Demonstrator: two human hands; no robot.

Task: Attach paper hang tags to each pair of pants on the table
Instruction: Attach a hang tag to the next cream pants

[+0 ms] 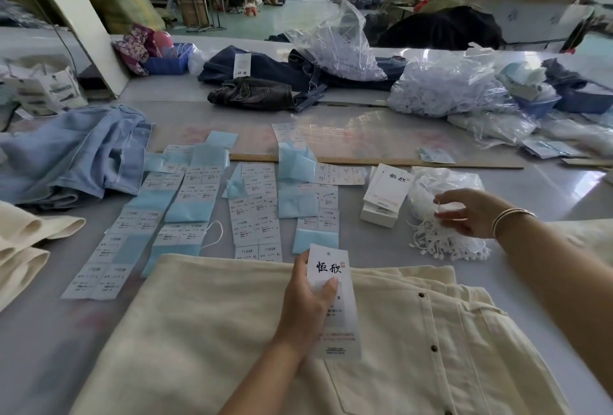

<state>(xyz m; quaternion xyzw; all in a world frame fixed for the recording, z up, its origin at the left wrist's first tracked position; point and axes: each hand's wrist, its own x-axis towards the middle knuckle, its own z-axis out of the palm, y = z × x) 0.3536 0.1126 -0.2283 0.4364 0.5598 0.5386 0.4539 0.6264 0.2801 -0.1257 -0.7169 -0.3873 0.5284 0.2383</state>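
Nearest: cream pants point(212, 331) spread flat on the grey table point(43, 341), dark buttons along the fly on the right side. More cream fabric point(23, 242) folded at the left edge.

Left hand point(308, 301) sits over the pants, gripping a white hang tag point(335, 301) upright, thumb across its face, fingers behind. Black brush characters near the tag's top, a punched hole above them. The tag's lower end hangs just above the cloth; touching or not, hard to say.

Right hand point(471, 212), bangles on the wrist, reaches out to the right, well apart from the tag. Its thumb and forefinger pinch what looks like a thin white string loop; the strand is too fine to be sure. Beneath the hand lies a heap of white string fasteners point(447, 242), beside a crumpled clear bag point(441, 185).

Just left of that bag: a stack of blank hang tags point(386, 195).

Middle of table: rows of size-sticker sheets point(255, 212) on pale blue backing, some marked 1103#. A wooden ruler point(398, 162) runs behind them.

Left, further back: light blue pants point(73, 155) bunched up.

Far side: dark denim pants point(265, 82) in a pile, bulky plastic bags point(441, 86) of white fasteners.
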